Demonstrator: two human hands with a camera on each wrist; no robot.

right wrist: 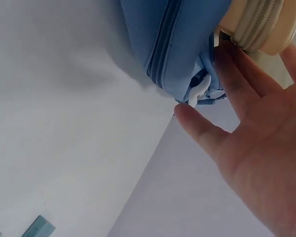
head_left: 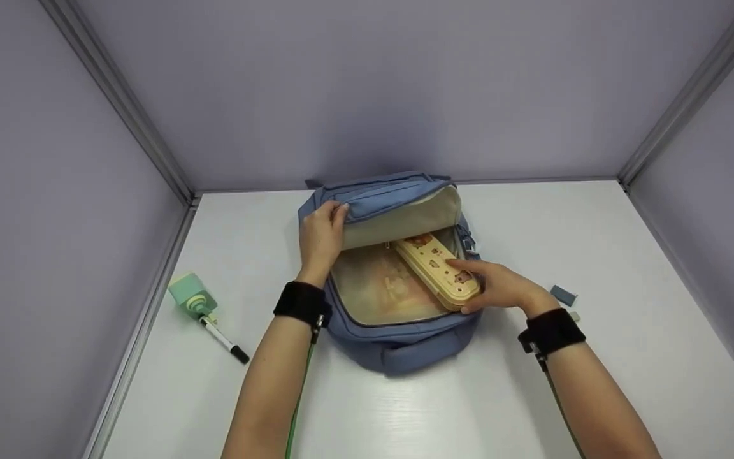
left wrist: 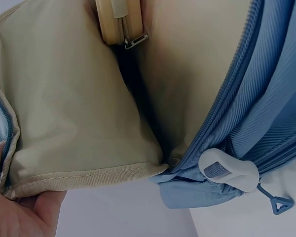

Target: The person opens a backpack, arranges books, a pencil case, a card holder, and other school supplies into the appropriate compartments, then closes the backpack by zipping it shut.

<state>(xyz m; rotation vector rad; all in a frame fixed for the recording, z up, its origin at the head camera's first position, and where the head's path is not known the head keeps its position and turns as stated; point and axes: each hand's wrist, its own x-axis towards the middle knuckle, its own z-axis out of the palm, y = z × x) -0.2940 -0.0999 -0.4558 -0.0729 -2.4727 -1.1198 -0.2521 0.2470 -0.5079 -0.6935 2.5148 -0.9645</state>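
Note:
A blue backpack [head_left: 399, 360] lies unzipped on the white table, its beige lining showing. My left hand [head_left: 321, 239] pinches the edge of its front flap [head_left: 399, 220] and holds it raised; the left wrist view shows the fingers at the flap's corner [left wrist: 84, 180]. A yellow pencil case [head_left: 437, 271] with small cartoon prints sits slantwise in the opening, its far end under the flap. My right hand [head_left: 501, 285] grips its near end between thumb and fingers. In the right wrist view, the case's zipped side [right wrist: 259, 24] shows above the fingers.
To the left, a mint-green boxy object [head_left: 192, 293] lies with a white marker [head_left: 223, 340] with a black cap. A blue-grey eraser-like block [head_left: 563, 295] and a small pale piece [head_left: 575, 316] are by my right wrist. Grey panels [head_left: 392, 95] wall the table.

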